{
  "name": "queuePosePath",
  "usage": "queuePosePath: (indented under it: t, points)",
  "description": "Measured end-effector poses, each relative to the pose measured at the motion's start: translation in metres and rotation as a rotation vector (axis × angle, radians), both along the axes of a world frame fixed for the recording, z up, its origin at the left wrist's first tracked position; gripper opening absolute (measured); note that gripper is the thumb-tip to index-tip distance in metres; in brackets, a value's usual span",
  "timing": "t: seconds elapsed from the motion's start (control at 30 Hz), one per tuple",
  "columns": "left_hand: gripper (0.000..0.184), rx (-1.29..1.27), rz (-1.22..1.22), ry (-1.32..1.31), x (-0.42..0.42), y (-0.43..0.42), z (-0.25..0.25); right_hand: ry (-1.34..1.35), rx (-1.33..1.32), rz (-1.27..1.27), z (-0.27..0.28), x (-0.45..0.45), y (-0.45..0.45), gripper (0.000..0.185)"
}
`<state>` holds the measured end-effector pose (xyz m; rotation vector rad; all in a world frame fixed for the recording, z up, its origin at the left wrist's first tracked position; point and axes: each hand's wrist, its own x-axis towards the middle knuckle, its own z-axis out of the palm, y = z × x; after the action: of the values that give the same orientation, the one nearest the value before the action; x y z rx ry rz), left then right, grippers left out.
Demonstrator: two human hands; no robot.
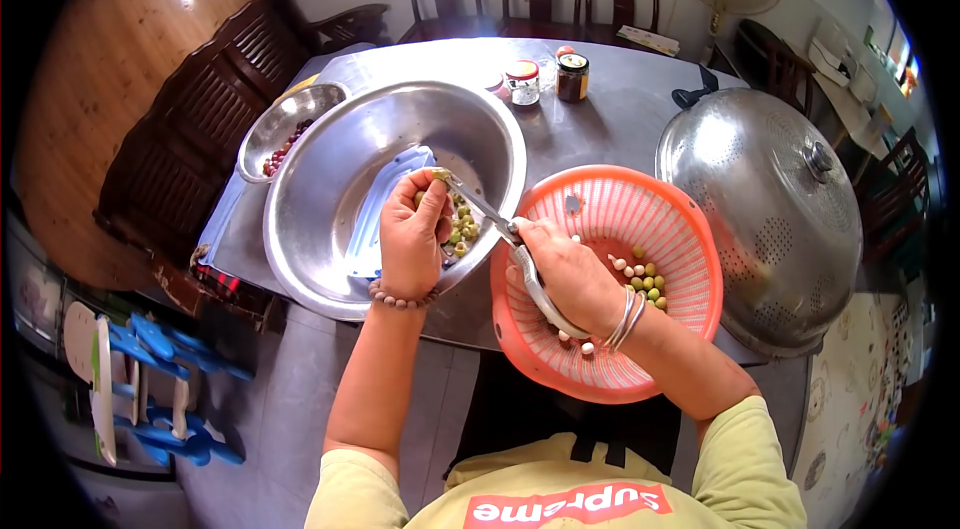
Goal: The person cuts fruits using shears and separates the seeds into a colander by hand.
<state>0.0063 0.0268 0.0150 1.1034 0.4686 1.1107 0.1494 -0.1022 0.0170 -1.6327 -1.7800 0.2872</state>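
Near the middle of the frame, the person's left hand [410,231] is closed, thumb and fingers pinching a small green fruit [440,173] over the large steel basin [315,189]. From the right of it, the right hand [572,274] grips a pair of scissors [484,206] by the handles, the blades pointing up and left, their tips right at the pinched fruit. Below the blades, more green pieces [463,229] lie in the basin, beside a pale blue strip [388,207].

Under the right hand, right of centre, I see an orange plastic colander [703,274] with round green fruits [648,283] and whitish ones [587,349] in it. At the basin's upper left, a smaller steel bowl [262,134] holds dark red fruits [286,151]. Two lidded jars [572,79] stand at top centre, and a perforated steel dome [770,194] sits at the right.
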Motion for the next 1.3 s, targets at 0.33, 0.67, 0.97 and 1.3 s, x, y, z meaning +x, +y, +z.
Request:
queuePosePath:
  t: [0.33, 0.67, 0.97, 1.3]
  points:
    - [0.010, 0.074, 0.132, 0.061, 0.003, -0.005, 0.004, 0.146, -0.129, 0.129, 0.001, -0.002, 0.005, 0.024]
    - [0.011, 0.037, 0.097, -0.030, 0.001, -0.001, 0.003, 0.249, -0.227, 0.139, 0.007, -0.002, 0.007, 0.024]
    - [0.013, 0.012, 0.053, -0.122, 0.003, 0.000, 0.000, 0.051, -0.001, 0.063, 0.004, -0.001, 0.005, 0.024]
    - [0.013, -0.059, 0.067, -0.062, -0.001, 0.002, 0.000, -0.105, 0.013, -0.018, 0.001, -0.001, 0.003, 0.028]
